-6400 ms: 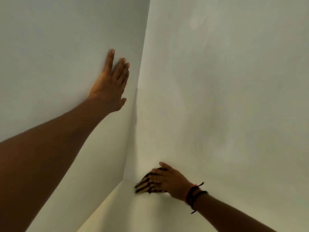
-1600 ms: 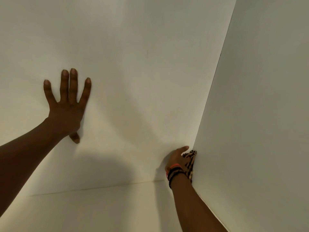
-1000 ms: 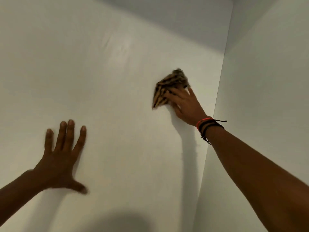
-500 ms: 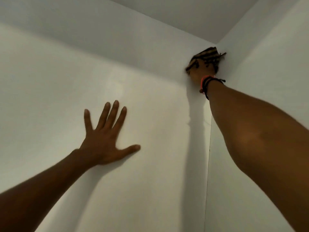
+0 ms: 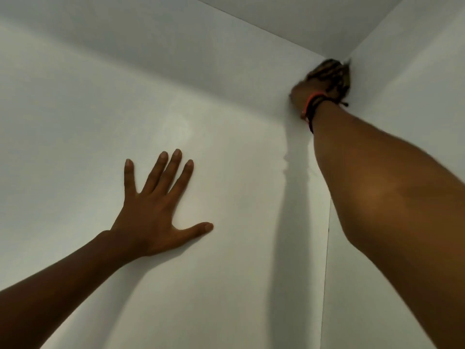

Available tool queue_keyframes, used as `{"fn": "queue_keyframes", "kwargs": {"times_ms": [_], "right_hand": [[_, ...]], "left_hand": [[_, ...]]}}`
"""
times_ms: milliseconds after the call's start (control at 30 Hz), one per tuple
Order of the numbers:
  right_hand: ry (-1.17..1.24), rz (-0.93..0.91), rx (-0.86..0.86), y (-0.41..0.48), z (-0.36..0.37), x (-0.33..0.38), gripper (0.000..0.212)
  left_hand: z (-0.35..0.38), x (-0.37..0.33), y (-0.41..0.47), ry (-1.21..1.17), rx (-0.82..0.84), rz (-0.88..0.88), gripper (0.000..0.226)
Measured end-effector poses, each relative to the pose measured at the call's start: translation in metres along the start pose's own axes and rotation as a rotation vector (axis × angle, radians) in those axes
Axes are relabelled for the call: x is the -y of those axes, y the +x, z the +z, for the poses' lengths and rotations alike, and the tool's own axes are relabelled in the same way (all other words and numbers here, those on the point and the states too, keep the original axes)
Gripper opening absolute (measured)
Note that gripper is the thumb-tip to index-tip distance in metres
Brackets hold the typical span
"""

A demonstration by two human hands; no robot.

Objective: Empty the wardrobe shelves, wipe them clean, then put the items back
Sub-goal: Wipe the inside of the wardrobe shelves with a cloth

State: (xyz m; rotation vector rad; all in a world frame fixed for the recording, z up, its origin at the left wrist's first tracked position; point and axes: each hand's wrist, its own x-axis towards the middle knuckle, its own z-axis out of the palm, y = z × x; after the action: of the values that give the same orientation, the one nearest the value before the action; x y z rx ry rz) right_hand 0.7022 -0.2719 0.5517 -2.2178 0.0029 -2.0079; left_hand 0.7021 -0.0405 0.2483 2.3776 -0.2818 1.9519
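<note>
Right arm at full stretch, and the right hand jams the striped cloth into the top corner where the back panel, the side panel and the top panel meet. The fingers are buried behind the cloth, so I cannot tell whether they curl round it or just press it flat. The left hand lies spread and flat on the back panel, all 5 digits apart, holding nothing, bracing the reach. Here is the risk: at that stretch the pressure on the cloth looks weak, so it could slip out and drop, or skim past the seam and leave dust in the corner. The wristbands trail a loose end just beside the side panel and might drag across it. Lean harder and the weight goes through the left palm; if that palm slides on the smooth panel, balance goes with it. No shelf items in view, so restocking is not yet begun.
</note>
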Motion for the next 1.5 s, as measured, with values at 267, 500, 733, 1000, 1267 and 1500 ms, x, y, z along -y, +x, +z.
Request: {"fn": "queue_keyframes", "kwargs": {"times_ms": [267,500,733,1000,1267,1500], "right_hand": [[0.439,-1.118,-0.083,-0.122,0.012,0.101,0.035],[0.248,-0.358,-0.059,-0.023,0.006,0.034,0.050],[0.195,-0.946,-0.002,-0.191,0.030,0.035,0.037],[0.089,-0.082,-0.012,-0.145,0.037,0.009,0.073],[0.181,-0.080,-0.056,-0.288,0.039,-0.036,0.043],[-0.093,0.174,0.055,-0.021,-0.002,0.038,0.090]], "left_hand": [[-0.008,0.017,-0.008,0.012,0.044,0.085,0.107],[-0.017,0.041,-0.017,-0.030,0.114,0.249,0.109],[-0.017,0.054,-0.023,-0.033,0.118,0.262,0.122],[-0.015,0.059,-0.020,-0.054,0.056,0.294,0.120],[-0.010,0.056,-0.024,-0.080,0.062,0.313,0.118],[-0.007,0.050,-0.025,-0.116,0.018,0.342,0.116]]}}
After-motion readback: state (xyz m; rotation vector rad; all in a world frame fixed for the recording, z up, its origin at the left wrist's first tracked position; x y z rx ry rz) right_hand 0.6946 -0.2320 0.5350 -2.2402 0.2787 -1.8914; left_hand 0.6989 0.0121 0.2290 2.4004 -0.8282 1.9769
